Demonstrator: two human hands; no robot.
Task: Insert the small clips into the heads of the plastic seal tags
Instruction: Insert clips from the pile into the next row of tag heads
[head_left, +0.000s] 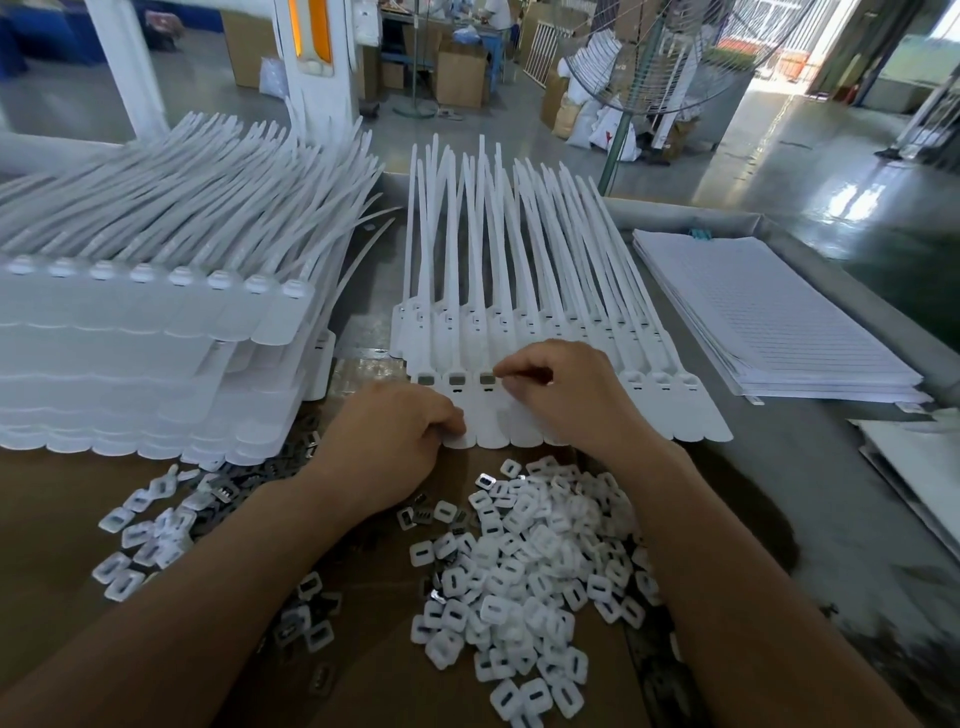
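Note:
A row of white plastic seal tags (691, 410) lies flat in front of me, straps pointing away. Three heads at the row's left end hold grey metal clips (457, 378). My right hand (566, 395) rests over the middle of the row, its thumb and forefinger pinched together at the third filled head; a clip between them cannot be made out. My left hand (384, 441) has curled fingers pressing the lower edge of the tags at the left. Loose white caps (530, 566) and dark metal clips (421, 517) lie heaped on brown cardboard below my hands.
A tall stack of finished tag sheets (140, 358) stands at the left. More clips and caps (140, 540) scatter at the lower left. A pile of lined paper sheets (769, 317) lies at the right. A fan (670, 57) stands beyond the table's far edge.

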